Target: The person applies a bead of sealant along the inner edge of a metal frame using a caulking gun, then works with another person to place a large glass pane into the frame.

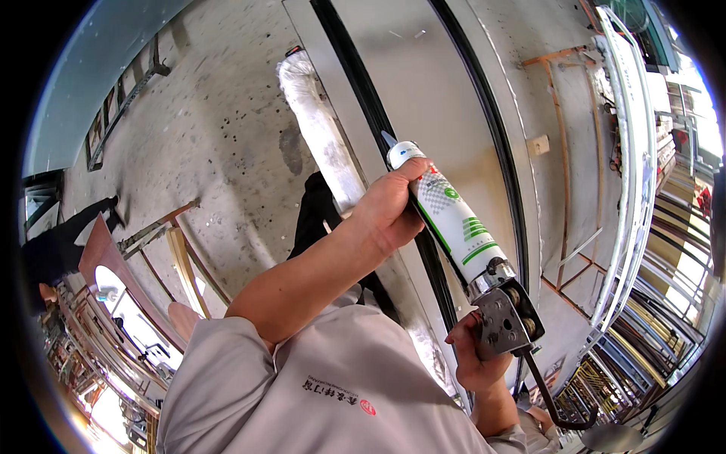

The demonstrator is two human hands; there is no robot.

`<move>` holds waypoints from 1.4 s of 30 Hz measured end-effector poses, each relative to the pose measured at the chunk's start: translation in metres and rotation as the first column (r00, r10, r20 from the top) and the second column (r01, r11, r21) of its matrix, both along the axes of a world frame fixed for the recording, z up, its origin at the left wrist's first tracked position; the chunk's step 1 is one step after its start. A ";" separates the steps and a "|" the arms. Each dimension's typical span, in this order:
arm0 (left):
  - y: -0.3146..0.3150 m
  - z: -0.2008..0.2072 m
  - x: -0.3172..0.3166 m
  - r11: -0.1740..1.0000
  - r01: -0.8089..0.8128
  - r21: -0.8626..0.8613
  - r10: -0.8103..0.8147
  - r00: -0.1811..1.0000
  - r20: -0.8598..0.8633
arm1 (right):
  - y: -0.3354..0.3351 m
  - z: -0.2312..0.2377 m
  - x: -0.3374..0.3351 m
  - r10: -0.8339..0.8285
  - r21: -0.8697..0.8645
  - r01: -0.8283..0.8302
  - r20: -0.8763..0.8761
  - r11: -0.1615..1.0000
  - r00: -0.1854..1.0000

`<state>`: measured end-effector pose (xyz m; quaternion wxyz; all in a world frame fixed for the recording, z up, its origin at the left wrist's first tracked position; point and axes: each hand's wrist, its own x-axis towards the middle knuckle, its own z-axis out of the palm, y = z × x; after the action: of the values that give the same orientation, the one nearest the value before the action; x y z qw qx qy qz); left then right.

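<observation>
A white sealant cartridge [461, 219] with green and red markings sits in a metal caulking gun [508, 321]. Its pale nozzle [389, 139] points up and to the left, above a black strip [363, 83] on a large grey panel [416, 68]. Near the nozzle end, my left hand [393, 208] is wrapped round the cartridge from its left side, the thumb on top. My right hand [480, 359] is closed at the gun's rear housing; the handle is mostly hidden by the hand. A bent dark rod [552, 397] sticks out behind the housing.
Left of the panel lies a long plastic-wrapped piece [321, 125] on the concrete floor [219, 113]. A second black strip [484, 98] runs along the panel. Racks of long profiles [643, 340] stand at right, metal frames [121, 113] at left. Another person [60, 242] is at far left.
</observation>
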<state>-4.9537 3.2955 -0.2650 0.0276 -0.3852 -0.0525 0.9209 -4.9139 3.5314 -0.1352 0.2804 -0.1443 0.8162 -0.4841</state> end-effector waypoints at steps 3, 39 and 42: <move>0.038 -0.003 0.011 1.000 -0.024 0.013 0.025 0.999 -0.045 | 0.033 -0.003 0.016 -0.117 -0.031 0.119 0.063 0.992 0.991; 0.447 -0.006 0.176 0.999 0.034 0.023 -0.032 0.997 -0.070 | 0.411 0.019 0.200 -0.387 0.194 0.371 0.048 0.908 0.921; 0.482 -0.004 0.191 0.998 0.041 0.040 -0.038 0.996 -0.076 | 0.446 0.019 0.217 -0.356 0.210 0.345 0.017 0.915 0.934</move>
<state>-4.7624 3.7777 -0.2689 0.0558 -0.3507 -0.0631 0.9327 -4.6972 3.9779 -0.1160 0.2249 0.0469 0.8659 -0.4444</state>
